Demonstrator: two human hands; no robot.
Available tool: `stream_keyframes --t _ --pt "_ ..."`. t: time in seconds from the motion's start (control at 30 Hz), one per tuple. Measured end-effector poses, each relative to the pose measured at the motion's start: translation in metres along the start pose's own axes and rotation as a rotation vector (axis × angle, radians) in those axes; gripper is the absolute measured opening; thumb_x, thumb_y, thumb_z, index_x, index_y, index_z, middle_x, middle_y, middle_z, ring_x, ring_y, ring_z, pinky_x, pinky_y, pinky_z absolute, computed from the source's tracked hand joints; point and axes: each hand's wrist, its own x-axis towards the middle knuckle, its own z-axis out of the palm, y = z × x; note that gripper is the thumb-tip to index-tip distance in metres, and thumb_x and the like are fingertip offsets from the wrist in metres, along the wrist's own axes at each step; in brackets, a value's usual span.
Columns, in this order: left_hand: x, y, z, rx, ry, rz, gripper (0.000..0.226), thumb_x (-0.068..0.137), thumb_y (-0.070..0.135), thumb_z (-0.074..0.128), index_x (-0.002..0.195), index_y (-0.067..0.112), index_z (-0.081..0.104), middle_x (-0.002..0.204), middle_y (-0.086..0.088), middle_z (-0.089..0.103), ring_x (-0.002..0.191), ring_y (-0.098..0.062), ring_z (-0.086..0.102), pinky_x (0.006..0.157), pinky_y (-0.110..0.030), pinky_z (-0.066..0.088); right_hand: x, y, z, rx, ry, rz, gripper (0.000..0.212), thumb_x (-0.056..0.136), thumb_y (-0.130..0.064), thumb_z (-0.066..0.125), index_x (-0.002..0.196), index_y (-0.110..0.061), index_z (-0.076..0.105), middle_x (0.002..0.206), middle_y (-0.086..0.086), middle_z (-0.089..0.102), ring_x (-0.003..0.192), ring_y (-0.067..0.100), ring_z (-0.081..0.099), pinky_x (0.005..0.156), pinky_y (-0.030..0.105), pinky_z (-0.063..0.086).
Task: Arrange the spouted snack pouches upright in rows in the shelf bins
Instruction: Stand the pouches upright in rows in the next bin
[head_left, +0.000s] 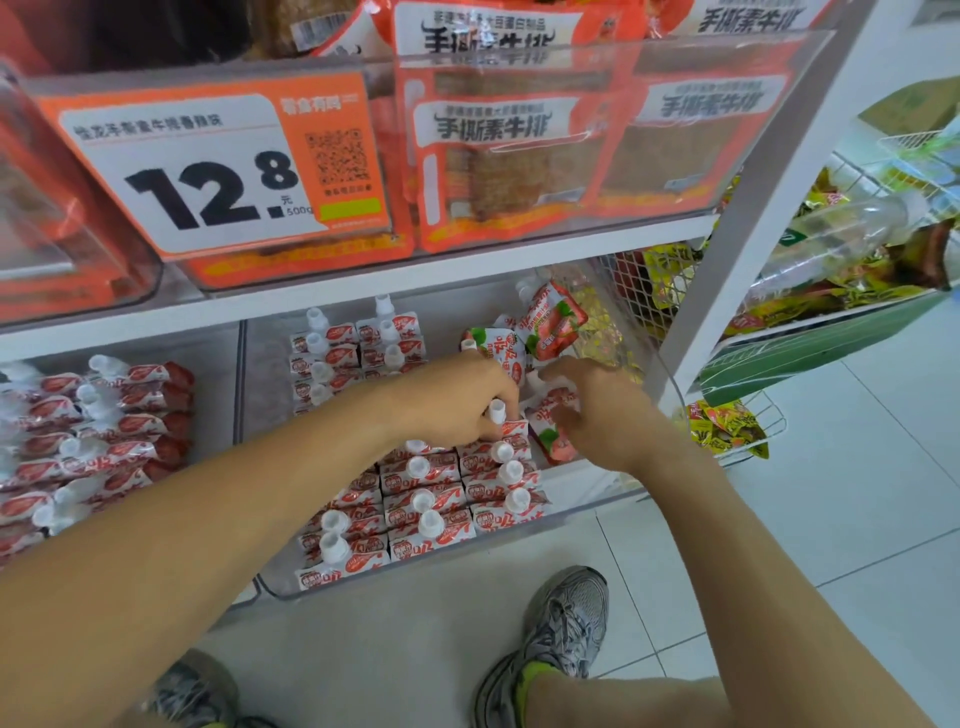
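Grey mesh sneakers (566, 629) stood on the pale floor at six o'clock, and above them two bare forearms reached up into the clear plastic bin (613, 501) on the lower shelf. Left hand (457, 400) sat curled over an upright pouch (511, 427), its fingers closed around the white screw cap at the head of the third row. Right hand (602, 410) lay just beside it at three o'clock, fingers bent down onto a loose pouch (558, 441) that lay slanted — long axis running roughly from eleven to five, strawberry print up; whether it truly pinched that pouch I could not tell. So the right hand was the nearer one for tipping it upright into the gap beside the rows. More tumbled pouches (550, 325) leaned against the bin's far corner at twelve o'clock. Pouches looked soft, glossy foil with stiff round spouts — likely slippery, apt to flop. Standing rows (415, 499) filled the near half.
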Motion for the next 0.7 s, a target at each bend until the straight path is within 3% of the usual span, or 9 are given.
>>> stream_keyframes --t 0.07,0.13,0.2,0.3,0.37,0.47,0.6,0.7 --pt "-0.004 -0.001 -0.005 -0.019 -0.055 0.022 0.020 0.091 0.025 0.066 0.110 0.021 0.070 0.094 0.016 0.067 0.078 0.000 0.059 0.072 -0.020 0.048 0.007 -0.002 0.009 -0.117 -0.132 0.068 0.059 0.087 -0.020 0.068 0.140 -0.017 0.043 0.131 0.013 0.056 0.117 0.032 0.056 0.092 0.038 0.048" --pt "-0.012 -0.003 -0.011 -0.104 -0.098 0.015 0.025 0.092 0.029 0.063 0.116 0.022 0.066 0.092 0.022 0.063 0.080 0.004 0.059 0.073 -0.014 0.045 0.010 -0.005 0.012 -0.178 -0.156 0.101 0.074 0.080 -0.025 0.075 0.142 -0.016 0.036 0.123 0.015 0.057 0.114 0.036 0.056 0.086 0.038 0.048" --pt "-0.020 -0.009 -0.015 -0.226 0.000 -0.043 0.029 0.092 0.032 0.063 0.119 0.022 0.065 0.105 0.017 0.066 0.093 0.002 0.061 0.085 -0.021 0.051 0.007 -0.010 0.007 -0.194 -0.109 0.092 0.085 0.072 -0.028 0.083 0.142 -0.017 0.037 0.118 0.012 0.058 0.109 0.034 0.059 0.081 0.037 0.049" --pt "-0.024 -0.016 -0.024 -0.214 0.388 -0.099 0.019 0.092 0.028 0.063 0.110 0.022 0.066 0.101 0.013 0.066 0.092 -0.003 0.062 0.086 -0.029 0.052 -0.003 -0.017 -0.006 -0.265 0.027 0.046 0.054 0.073 -0.028 0.081 0.122 -0.017 0.059 0.113 0.007 0.057 0.100 0.032 0.063 0.077 0.037 0.052" --pt "-0.022 -0.020 -0.030 -0.109 0.479 -0.152 0.028 0.092 0.030 0.063 0.119 0.022 0.060 0.109 0.011 0.063 0.104 -0.010 0.060 0.088 -0.024 0.045 -0.010 -0.017 -0.013 -0.215 0.159 0.008 0.037 0.076 -0.023 0.079 0.110 -0.019 0.065 0.112 0.007 0.056 0.095 0.032 0.063 0.074 0.038 0.052" --pt "-0.012 -0.027 -0.029 -0.041 0.303 -0.181 0.051 0.089 0.036 0.066 0.135 0.019 0.049 0.133 0.000 0.057 0.118 -0.018 0.056 0.095 -0.028 0.044 -0.016 -0.017 -0.017 -0.131 0.317 -0.035 0.038 0.074 -0.018 0.082 0.108 -0.021 0.065 0.117 0.006 0.052 0.100 0.034 0.058 0.078 0.044 0.055" --pt "0.001 -0.033 -0.019 -0.076 0.144 -0.161 0.019 0.089 0.029 0.068 0.103 0.016 0.065 0.095 -0.005 0.071 0.086 -0.022 0.066 0.080 -0.042 0.055 -0.014 -0.020 -0.015 -0.065 0.409 -0.077 0.037 0.078 -0.024 0.081 0.109 -0.020 0.062 0.114 0.006 0.061 0.104 0.034 0.055 0.078 0.047 0.053" --pt "0.002 -0.031 -0.015 -0.111 0.100 -0.106 0.007 0.087 0.017 0.070 0.094 0.018 0.069 0.088 0.002 0.072 0.083 -0.015 0.067 0.079 -0.040 0.055 -0.011 -0.021 -0.015 -0.023 0.468 -0.059 0.037 0.079 -0.032 0.080 0.110 -0.022 0.062 0.111 0.003 0.066 0.103 0.031 0.058 0.073 0.044 0.054"
